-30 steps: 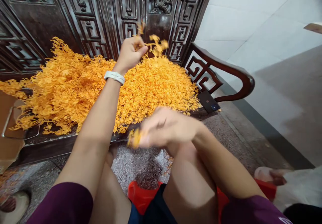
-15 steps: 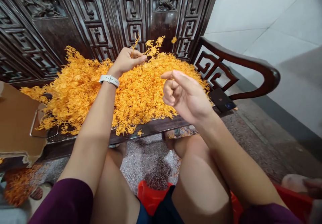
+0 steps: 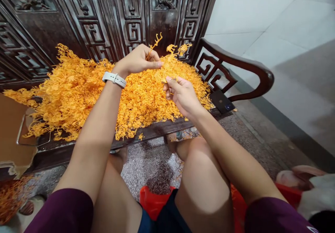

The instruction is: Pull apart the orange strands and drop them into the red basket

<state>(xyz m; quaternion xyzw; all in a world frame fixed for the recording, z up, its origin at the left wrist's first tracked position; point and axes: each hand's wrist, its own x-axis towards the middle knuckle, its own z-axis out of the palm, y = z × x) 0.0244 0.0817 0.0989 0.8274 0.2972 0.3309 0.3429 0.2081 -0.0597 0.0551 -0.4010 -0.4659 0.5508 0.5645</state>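
Note:
My left hand (image 3: 142, 61), with a pale watch on its wrist, pinches an orange plastic sprue (image 3: 156, 41) with small branched pieces on it. The sprue's bare stem sticks up above my fingers, and its spidery pieces (image 3: 180, 48) spread to the right. Just below and to the right, my right hand (image 3: 181, 92) has its thumb and fingertips pinched on one small orange piece (image 3: 167, 80); whether this is still joined to the sprue I cannot tell. Under both hands lies a large heap of similar orange plastic pieces (image 3: 141, 103).
The heap rests on a dark carved wooden bench (image 3: 154, 131) with an armrest (image 3: 243, 62) at right. A black phone (image 3: 222, 101) lies at the seat's right end. A cardboard box (image 3: 15, 131) and a metal wire handle stand left. Orange scraps (image 3: 13, 194) lie at lower left.
My right hand has moved up and left to the sprue, and its fingers have closed in a pinch. My left hand has shifted slightly right with the sprue. The view has turned a little.

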